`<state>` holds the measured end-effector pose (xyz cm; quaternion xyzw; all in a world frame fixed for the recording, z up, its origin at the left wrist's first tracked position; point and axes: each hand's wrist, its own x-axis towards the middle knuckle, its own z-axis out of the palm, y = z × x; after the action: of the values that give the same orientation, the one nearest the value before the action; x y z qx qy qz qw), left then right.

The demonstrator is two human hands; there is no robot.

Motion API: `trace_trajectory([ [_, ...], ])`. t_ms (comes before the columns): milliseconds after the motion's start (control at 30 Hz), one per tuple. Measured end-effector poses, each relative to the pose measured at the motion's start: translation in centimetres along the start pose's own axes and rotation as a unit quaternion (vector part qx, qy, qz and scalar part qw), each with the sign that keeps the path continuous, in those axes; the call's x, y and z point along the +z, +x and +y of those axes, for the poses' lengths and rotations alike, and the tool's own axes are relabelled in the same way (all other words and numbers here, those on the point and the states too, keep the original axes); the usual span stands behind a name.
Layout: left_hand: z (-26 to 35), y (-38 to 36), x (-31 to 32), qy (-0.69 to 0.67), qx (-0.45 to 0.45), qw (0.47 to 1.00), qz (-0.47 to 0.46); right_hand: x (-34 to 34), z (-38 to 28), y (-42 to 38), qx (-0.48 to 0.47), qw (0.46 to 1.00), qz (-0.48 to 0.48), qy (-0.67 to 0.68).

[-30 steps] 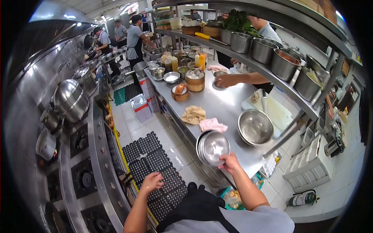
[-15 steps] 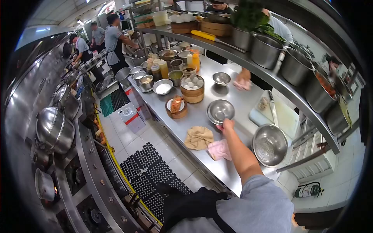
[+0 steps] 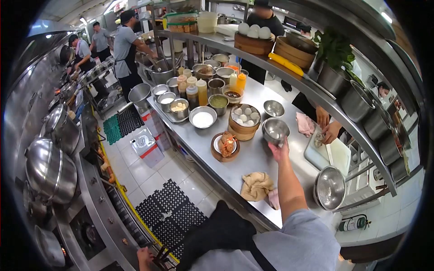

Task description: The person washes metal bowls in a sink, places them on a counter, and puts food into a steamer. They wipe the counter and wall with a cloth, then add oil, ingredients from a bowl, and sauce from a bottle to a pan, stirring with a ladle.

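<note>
My right hand grips the near rim of a steel mixing bowl over the worktable; the bowl tilts a little toward me. Just beyond it sits a smaller steel bowl. To its left are a bamboo steamer of round white pieces and a smaller steamer holding a reddish-brown food. A tan cloth lies near the table edge, with a pink cloth partly behind my forearm. Low by the stove front is my left hand; its fingers are too small and blurred to judge.
Across the table, a co-worker's hands work at a white cutting board. A large steel bowl stands at the right edge. Squeeze bottles and filled bowls crowd the far left. A loaded shelf overhangs; the stove runs left.
My right hand has moved the mixing bowl farther away, closer to the small bowl. My left hand has come into view. The co-worker's hands have moved to the cutting board. The view has shifted.
</note>
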<state>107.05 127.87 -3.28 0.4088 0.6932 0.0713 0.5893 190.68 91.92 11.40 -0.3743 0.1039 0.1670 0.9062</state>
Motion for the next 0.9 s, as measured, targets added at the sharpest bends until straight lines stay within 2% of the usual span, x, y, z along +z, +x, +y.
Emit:
trace_trajectory([
  [33,1.8,0.8,-0.3,0.009,-0.007,1.0,0.001,0.9,0.4,-1.2,-0.031,0.998,0.052,0.024],
  [67,3.9,1.7,-0.3,0.024,0.013,1.0,-0.015,0.6,0.8,-1.7,-0.029,0.997,0.06,0.023],
  [133,8.1,2.2,0.9,0.035,0.032,0.998,-0.027,1.1,1.7,-2.2,0.029,0.98,0.104,-0.164],
  [167,9.7,2.2,1.5,0.021,0.041,0.999,-0.006,1.7,2.0,-2.5,0.052,0.971,0.121,-0.2],
  [200,11.2,1.8,2.1,0.008,0.048,0.999,0.015,1.6,2.4,-1.9,0.058,0.97,0.123,-0.202],
  [267,14.9,-0.5,4.5,0.007,0.037,0.999,0.02,1.0,2.5,-0.6,0.08,0.964,0.037,-0.25],
  [300,16.5,-1.0,5.2,0.003,0.032,0.999,0.021,1.5,2.7,0.4,0.085,0.965,0.042,-0.245],
  [333,18.8,0.9,6.7,0.02,0.034,0.999,0.026,3.6,2.3,1.7,0.077,0.957,0.022,-0.28],
  [400,19.2,6.0,9.1,0.016,0.109,0.988,-0.11,8.3,0.9,2.0,0.07,0.946,0.003,-0.318],
  [433,22.1,5.1,11.5,0.078,0.153,0.975,-0.143,11.0,0.6,2.0,0.075,0.926,0.005,-0.37],
  [467,27.5,1.6,16.4,0.14,0.193,0.956,-0.173,13.0,0.5,2.4,0.083,0.903,0.007,-0.421],
  [533,33.7,-0.6,25.2,0.166,0.245,0.936,-0.192,14.7,0.4,4.5,0.091,0.907,-0.016,-0.41],
  [567,36.4,-1.7,29.3,0.202,0.262,0.919,-0.215,15.1,0.1,5.5,0.115,0.885,-0.043,-0.449],
  [600,38.0,-2.1,33.5,0.178,0.293,0.907,-0.246,15.5,-0.1,6.3,0.139,0.858,-0.071,-0.489],
  [633,40.3,-3.8,37.2,0.227,0.299,0.892,-0.253,16.2,-0.3,6.7,0.147,0.852,-0.056,-0.5],
  [700,41.2,-3.5,43.9,0.274,0.412,0.828,-0.264,16.1,-0.1,7.5,0.142,0.84,-0.059,-0.52],
  [767,43.9,-7.2,48.5,0.347,0.389,0.808,-0.275,17.0,-0.2,7.4,0.132,0.836,-0.063,-0.528],
  [800,44.3,-8.0,50.1,0.348,0.376,0.815,-0.272,17.0,-0.1,7.6,0.146,0.832,-0.066,-0.531],
  [900,44.6,-8.7,52.2,0.382,0.368,0.79,-0.308,17.2,-0.2,7.7,0.111,0.851,-0.067,-0.508],
])
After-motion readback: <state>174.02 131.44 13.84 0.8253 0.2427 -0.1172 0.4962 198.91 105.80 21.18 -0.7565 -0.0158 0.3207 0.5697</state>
